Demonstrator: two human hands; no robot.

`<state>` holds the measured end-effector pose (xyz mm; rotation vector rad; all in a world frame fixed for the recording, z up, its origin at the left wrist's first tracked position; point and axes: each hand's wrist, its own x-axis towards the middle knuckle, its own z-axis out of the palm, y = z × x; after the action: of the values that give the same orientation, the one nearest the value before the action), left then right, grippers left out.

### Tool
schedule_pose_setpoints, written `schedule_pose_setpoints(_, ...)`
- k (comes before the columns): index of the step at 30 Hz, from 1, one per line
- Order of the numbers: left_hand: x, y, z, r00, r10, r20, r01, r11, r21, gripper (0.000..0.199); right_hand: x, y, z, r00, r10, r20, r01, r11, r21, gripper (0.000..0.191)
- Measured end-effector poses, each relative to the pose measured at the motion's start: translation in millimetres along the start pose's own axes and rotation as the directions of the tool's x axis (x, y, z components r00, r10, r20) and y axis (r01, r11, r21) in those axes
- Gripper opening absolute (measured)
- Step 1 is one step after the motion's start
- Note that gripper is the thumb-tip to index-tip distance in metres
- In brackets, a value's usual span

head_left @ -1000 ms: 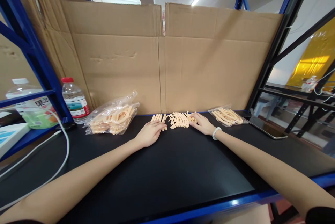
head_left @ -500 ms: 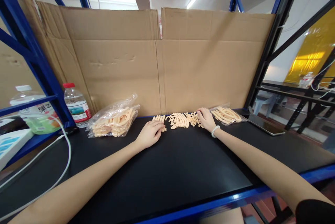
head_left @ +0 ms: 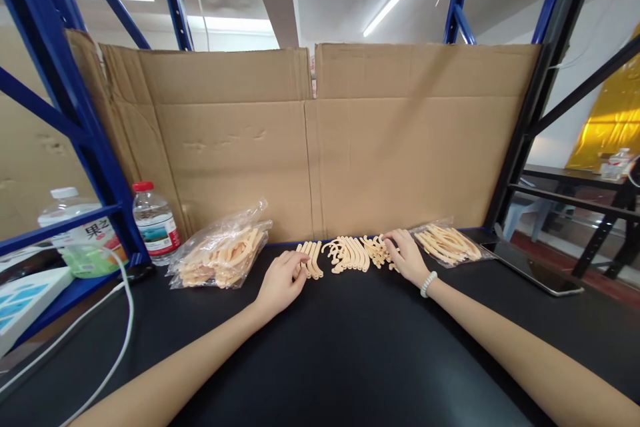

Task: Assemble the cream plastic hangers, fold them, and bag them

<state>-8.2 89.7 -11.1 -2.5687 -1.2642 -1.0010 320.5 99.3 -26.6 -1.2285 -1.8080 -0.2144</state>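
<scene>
A row of pale, curved wooden-looking pieces [head_left: 310,259] lies side by side near the back of the black table. My left hand [head_left: 283,280] rests at the left end of this row, fingers loosely bent and touching the nearest pieces, with no piece seen lifted. To the right is a group of more strongly curved pale pieces [head_left: 350,254], then a cluster of small wavy ones [head_left: 376,249]. Over the right side of that cluster is my right hand [head_left: 407,259], thumb and fingers apart; its fingertips partly cover the small pieces. A beaded bracelet [head_left: 429,284] circles the right wrist.
A plastic bag of pale pieces [head_left: 220,257] stands left, another bag [head_left: 447,242] right. Beyond it lies a phone [head_left: 537,267]. A water bottle [head_left: 156,224], a large drink bottle [head_left: 83,234] and a white cable [head_left: 131,320] are at left. Cardboard [head_left: 240,160] walls the back.
The view has tilted up, so everything sits lower in the picture. My left hand has drawn back left, uncovering more of the row. My right hand stays by the small pieces.
</scene>
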Motion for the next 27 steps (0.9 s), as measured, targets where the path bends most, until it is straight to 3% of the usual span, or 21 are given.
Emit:
schedule_pose_setpoints(5,0.2,-1.4,-1.4,0.997,-0.06,0.039,0.061,0.998,-0.005,0.02,5.5,-24.5,-6.9,0.989,-0.011,0.144,0.02,0.998,-0.061,0.017)
schedule_pose_setpoints(9,-1.1,-6.9,-6.1,0.989,-0.114,0.092,0.115,0.993,-0.006,0.021,19.3,-56.2,-2.7,0.931,-0.014,0.365,0.067,0.989,-0.134,0.015)
schedule_pose_setpoints(12,-4.0,-13.7,-9.5,0.979,-0.137,0.149,0.139,0.99,-0.001,0.021,31.8,-76.1,7.4,0.887,0.047,0.459,0.074,0.967,-0.242,0.014)
schedule_pose_setpoints(16,-9.4,-18.1,-13.1,0.967,-0.123,0.224,0.122,0.992,0.016,0.019,45.8,-91.1,25.6,0.836,0.178,0.518,0.045,0.92,-0.389,0.031)
schedule_pose_setpoints(20,-11.4,-16.0,-17.6,0.962,-0.102,0.254,0.093,0.994,0.049,0.019,54.1,-97.2,41.2,0.794,0.273,0.543,0.007,0.889,-0.457,0.029)
schedule_pose_setpoints(27,-8.8,-21.2,-20.3,0.961,-0.166,0.222,0.151,0.985,0.084,0.011,59.7,-84.6,42.2,0.755,0.373,0.539,-0.17,0.906,-0.388,0.027)
